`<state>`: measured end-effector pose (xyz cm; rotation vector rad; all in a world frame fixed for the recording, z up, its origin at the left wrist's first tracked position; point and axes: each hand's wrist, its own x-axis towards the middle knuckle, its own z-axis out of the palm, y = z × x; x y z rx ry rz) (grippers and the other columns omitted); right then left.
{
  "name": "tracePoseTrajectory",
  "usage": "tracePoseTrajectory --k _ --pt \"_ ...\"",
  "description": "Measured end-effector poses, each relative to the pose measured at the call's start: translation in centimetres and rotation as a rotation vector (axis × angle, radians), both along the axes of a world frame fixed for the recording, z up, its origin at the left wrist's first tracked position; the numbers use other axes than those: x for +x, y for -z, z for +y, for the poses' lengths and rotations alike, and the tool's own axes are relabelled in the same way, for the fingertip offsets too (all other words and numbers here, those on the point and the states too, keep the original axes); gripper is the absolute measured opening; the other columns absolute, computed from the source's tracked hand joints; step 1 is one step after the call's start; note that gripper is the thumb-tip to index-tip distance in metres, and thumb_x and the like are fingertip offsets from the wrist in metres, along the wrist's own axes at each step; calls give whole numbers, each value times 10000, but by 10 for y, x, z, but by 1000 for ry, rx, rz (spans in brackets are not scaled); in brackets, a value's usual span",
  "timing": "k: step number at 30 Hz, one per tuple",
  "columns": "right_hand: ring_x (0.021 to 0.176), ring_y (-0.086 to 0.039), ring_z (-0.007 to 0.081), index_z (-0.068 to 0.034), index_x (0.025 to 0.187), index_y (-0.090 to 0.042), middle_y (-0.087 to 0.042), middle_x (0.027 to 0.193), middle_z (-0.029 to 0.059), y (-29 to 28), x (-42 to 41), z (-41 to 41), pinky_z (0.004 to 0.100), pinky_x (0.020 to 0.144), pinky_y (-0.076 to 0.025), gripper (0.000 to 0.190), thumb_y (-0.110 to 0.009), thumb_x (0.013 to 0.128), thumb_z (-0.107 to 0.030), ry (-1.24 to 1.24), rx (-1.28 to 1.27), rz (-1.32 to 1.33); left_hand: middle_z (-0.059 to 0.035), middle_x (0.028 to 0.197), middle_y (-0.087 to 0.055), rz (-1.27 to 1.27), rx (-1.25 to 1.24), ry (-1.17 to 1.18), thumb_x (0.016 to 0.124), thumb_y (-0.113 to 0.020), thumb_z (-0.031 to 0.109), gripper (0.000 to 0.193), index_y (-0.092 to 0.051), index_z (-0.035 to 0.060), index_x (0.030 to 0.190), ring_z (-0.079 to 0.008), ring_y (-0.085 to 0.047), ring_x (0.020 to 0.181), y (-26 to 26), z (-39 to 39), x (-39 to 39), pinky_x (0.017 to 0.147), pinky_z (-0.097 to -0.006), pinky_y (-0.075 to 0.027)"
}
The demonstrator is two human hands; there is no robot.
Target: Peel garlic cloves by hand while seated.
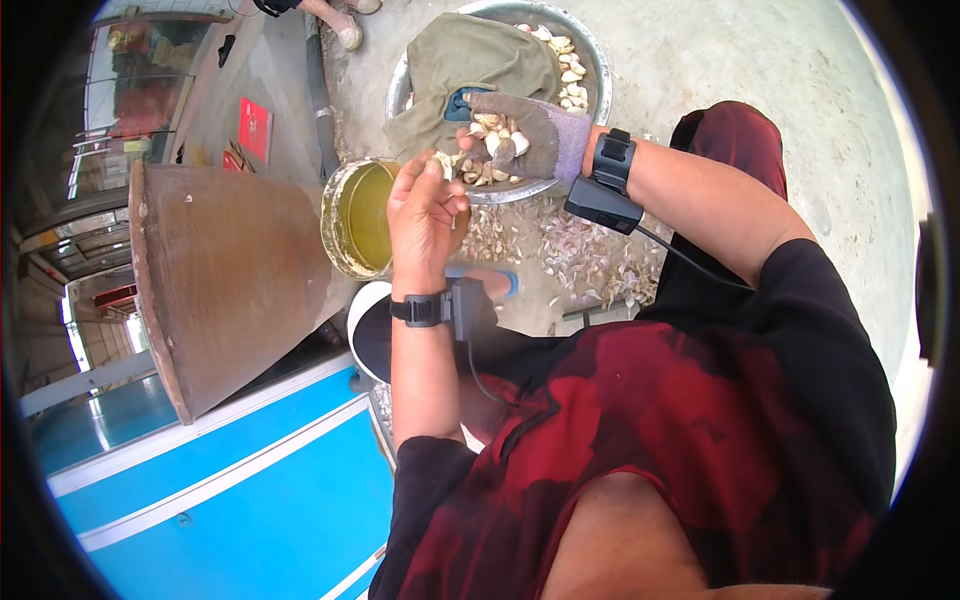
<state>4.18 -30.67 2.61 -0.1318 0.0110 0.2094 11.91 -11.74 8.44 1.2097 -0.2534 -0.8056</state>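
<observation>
My left hand [427,202] is bare and pinches a pale garlic clove [445,163] between thumb and fingertips. A grey and lilac work glove covers my right hand [536,131], whose curled palm holds several garlic cloves [495,141]. Both hands are close together over the near left rim of a round metal basin [604,75]. More cloves [570,71] lie along the basin's far right side, and an olive cloth [480,56] covers much of it. Just left of my left hand stands a bucket [336,251] with a yellow-green inside; the hand hides part of its rim.
Garlic skins [592,255] and small pieces [491,234] litter the concrete floor. A white-rimmed bucket [360,334] stands beside my left forearm. At left are a brown wooden board [232,262], a blue panel [247,487] and a red booklet [255,129]. Another person's foot [349,34] shows above.
</observation>
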Motion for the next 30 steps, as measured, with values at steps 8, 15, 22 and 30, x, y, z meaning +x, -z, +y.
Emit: tracePoseTrajectory --k 8,15,22,30 --pt "926 -688 180 -68 1182 -616 -684 1023 85 7 -8 2 266 725 -596 301 -611 958 -268 3 -145 -46 -73 842 -629 71 -74 50 939 -597 66 295 -519 28 1222 -172 -617 720 -10 13 -11 618 -322 -521" --pt "823 -651 100 -58 1166 -624 -656 982 43 -6 -19 17 224 683 -552 268 -590 959 -225 -47 -654 49 -80 946 -632 -72 -50 144 925 -605 30 319 -502 30 1227 -180 -624 783 -6 21 -12 667 -297 -517" --pt "947 -646 211 -61 1144 -647 -655 1088 79 12 -16 13 310 773 -514 279 -601 917 -217 404 -1583 -536 -115 979 -651 -400 232 49 907 -594 -26 312 -498 -22 1204 -175 -661 809 -11 14 -34 736 -289 -549" --pt "931 -636 184 -100 1115 -684 -688 1048 73 5 -22 13 301 826 -495 301 -619 892 -290 379 -1689 -388 -109 1000 -674 -480 282 15 907 -604 -9 280 -554 -44 1180 -153 -669 812 -5 17 -43 764 -254 -539"
